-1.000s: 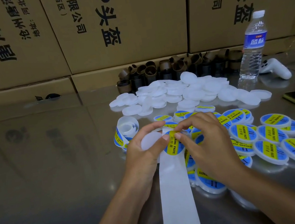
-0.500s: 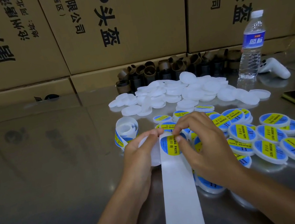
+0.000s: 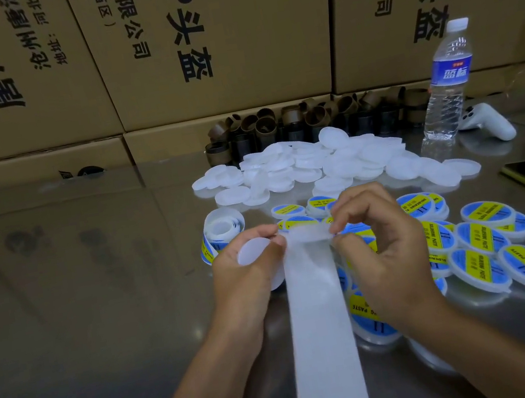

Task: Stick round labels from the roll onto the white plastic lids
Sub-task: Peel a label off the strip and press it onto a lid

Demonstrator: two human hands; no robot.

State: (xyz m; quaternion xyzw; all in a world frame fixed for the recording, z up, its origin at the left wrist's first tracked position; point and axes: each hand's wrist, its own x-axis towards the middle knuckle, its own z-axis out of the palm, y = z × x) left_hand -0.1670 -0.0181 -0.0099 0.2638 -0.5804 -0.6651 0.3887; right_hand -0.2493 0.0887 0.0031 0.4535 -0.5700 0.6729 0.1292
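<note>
Both hands are closed in pinches: left hand (image 3: 245,271) holds a blank white lid (image 3: 251,251) and nips the fold of the backing strip (image 3: 321,328); right hand (image 3: 380,248) nips the fold's other end, possibly on a label edge (hidden); strip's long axis runs from the fold toward the person; lid lies immediately left of the fold.

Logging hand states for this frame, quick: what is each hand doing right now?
Left hand: closed on a plain white lid.
Right hand: pinching the top end of the white backing strip; any label there cannot be told.
</note>
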